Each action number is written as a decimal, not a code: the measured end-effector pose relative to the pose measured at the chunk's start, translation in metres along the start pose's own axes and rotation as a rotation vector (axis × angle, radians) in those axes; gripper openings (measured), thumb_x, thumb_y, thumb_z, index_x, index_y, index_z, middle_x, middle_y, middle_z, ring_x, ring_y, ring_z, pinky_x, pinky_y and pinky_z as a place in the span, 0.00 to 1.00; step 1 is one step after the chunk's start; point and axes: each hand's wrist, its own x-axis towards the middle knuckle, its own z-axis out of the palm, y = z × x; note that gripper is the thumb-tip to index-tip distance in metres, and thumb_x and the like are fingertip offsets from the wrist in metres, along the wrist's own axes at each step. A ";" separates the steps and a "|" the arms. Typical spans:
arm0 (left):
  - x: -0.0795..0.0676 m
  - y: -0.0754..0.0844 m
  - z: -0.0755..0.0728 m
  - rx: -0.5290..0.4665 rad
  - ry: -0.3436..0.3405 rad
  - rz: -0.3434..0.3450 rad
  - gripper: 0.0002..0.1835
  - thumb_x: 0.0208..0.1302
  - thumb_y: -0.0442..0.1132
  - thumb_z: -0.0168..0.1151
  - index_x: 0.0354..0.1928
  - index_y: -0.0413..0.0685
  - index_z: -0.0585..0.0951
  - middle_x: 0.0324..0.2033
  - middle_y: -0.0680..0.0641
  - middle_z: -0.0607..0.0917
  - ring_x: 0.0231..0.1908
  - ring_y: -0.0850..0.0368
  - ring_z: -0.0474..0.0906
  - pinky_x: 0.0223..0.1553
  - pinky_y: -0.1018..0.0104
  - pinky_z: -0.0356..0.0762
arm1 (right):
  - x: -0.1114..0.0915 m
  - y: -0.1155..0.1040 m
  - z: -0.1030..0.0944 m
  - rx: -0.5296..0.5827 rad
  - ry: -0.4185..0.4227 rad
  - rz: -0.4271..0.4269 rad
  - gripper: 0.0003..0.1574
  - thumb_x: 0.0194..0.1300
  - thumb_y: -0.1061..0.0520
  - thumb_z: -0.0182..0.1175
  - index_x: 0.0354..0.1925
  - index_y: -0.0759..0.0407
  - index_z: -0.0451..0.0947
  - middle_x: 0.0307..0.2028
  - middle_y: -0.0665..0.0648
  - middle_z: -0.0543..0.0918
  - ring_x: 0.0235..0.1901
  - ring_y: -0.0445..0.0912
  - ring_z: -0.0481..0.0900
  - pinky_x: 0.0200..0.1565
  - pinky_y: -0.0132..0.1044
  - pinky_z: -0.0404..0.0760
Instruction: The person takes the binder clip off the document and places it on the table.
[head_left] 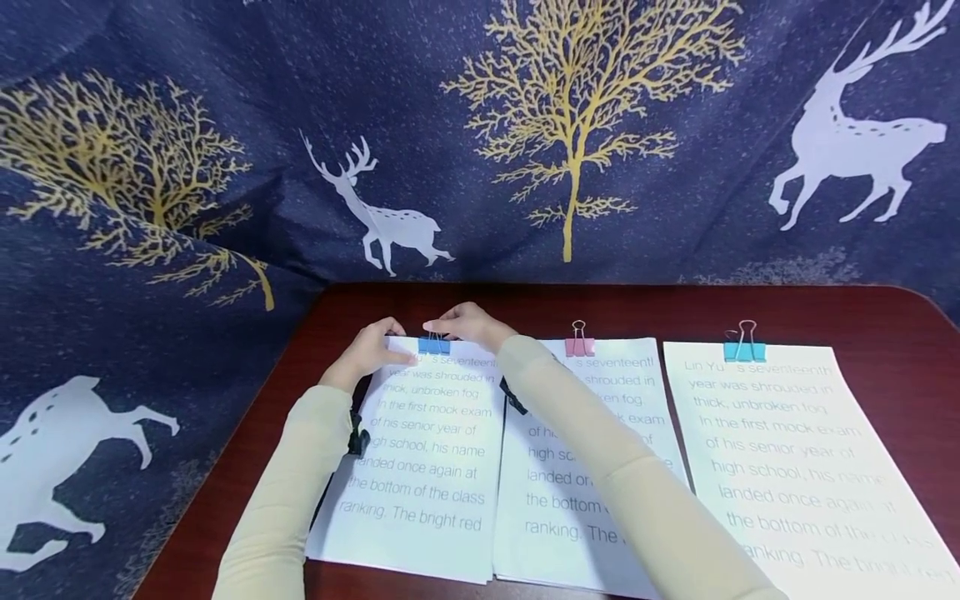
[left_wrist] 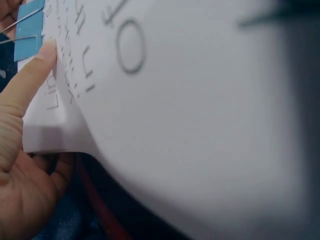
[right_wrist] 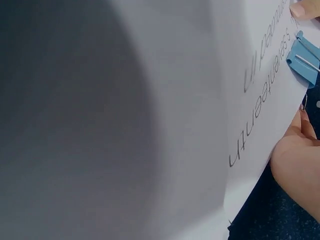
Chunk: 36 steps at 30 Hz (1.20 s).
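A blue binder clip (head_left: 434, 346) sits on the top edge of the left stack of printed paper (head_left: 420, 467). My left hand (head_left: 372, 348) grips this stack by its top left corner. In the left wrist view its thumb (left_wrist: 37, 72) lies on the top sheet right beside the clip, with the other fingers under the paper. At the clip's wire handles, my right hand (head_left: 467, 323) pinches from behind the top edge. The right wrist view shows that hand (right_wrist: 295, 150) at the rear handle, its fingertips partly hidden behind the sheets.
To the right lie a middle paper stack (head_left: 558, 525) with a pink binder clip (head_left: 579, 347) and a right stack (head_left: 795, 450) with a teal binder clip (head_left: 745, 352). All rest on a dark red table (head_left: 255, 467). A patterned blue cloth (head_left: 405, 100) hangs behind it.
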 end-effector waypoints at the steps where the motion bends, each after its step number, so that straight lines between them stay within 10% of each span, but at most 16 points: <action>1: 0.000 -0.002 -0.001 -0.015 0.010 0.007 0.23 0.46 0.38 0.73 0.42 0.39 0.72 0.40 0.39 0.79 0.39 0.48 0.73 0.44 0.62 0.68 | 0.000 0.001 -0.001 0.002 -0.005 -0.001 0.35 0.56 0.40 0.62 0.53 0.62 0.73 0.52 0.59 0.77 0.51 0.50 0.77 0.60 0.43 0.69; 17: -0.013 -0.025 -0.018 -0.533 -0.001 -0.145 0.16 0.59 0.34 0.61 0.47 0.32 0.74 0.29 0.55 0.82 0.29 0.64 0.78 0.35 0.73 0.78 | 0.006 0.003 -0.013 0.043 -0.160 0.017 0.31 0.57 0.41 0.61 0.52 0.59 0.76 0.51 0.56 0.80 0.53 0.49 0.76 0.62 0.43 0.67; 36: -0.018 -0.043 -0.016 -0.669 0.026 -0.152 0.09 0.60 0.34 0.60 0.42 0.41 0.77 0.27 0.61 0.83 0.29 0.65 0.79 0.33 0.75 0.79 | 0.009 -0.007 0.000 0.134 -0.081 -0.049 0.29 0.53 0.48 0.67 0.48 0.65 0.77 0.46 0.58 0.83 0.44 0.47 0.82 0.54 0.38 0.75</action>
